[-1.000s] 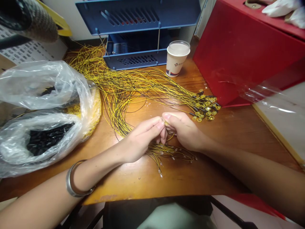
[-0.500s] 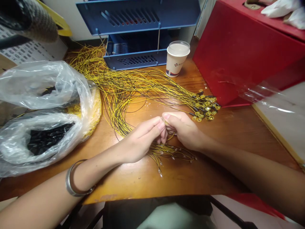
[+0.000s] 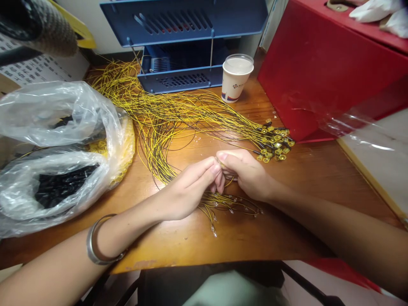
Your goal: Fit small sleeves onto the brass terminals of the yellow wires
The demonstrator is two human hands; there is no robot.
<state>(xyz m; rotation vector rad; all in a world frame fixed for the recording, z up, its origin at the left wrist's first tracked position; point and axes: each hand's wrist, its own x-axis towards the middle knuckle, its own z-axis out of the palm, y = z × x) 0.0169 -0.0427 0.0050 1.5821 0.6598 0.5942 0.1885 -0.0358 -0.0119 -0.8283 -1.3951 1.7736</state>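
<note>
My left hand (image 3: pixel 199 180) and my right hand (image 3: pixel 244 170) meet over the table, fingertips pressed together. Both are closed in a pinch. A short curve of yellow wire (image 3: pixel 230 182) shows below my right fingers; a small yellowish bit peeks out at the right thumb, and the rest is hidden. Under the hands lies a bundle of yellow and black wires (image 3: pixel 162 165), whose clear bulb-like tips (image 3: pixel 214 231) fan out toward the front. Farther right, other wires end in black sleeves with yellow caps (image 3: pixel 277 142), gathered in a cluster.
At left, an open plastic bag (image 3: pixel 19 170) holds black tubes (image 3: pixel 63 187); yellow caps (image 3: pixel 126 157) show in plastic beside it. A blue tray rack (image 3: pixel 188 80), a lidded paper cup (image 3: pixel 236 80) and a red box (image 3: pixel 328 72) stand behind on the wooden table (image 3: pixel 287 229).
Both hands stay pinched together in nearly the same spot. The wires and other things lie as before; only the view has shifted very slightly.
</note>
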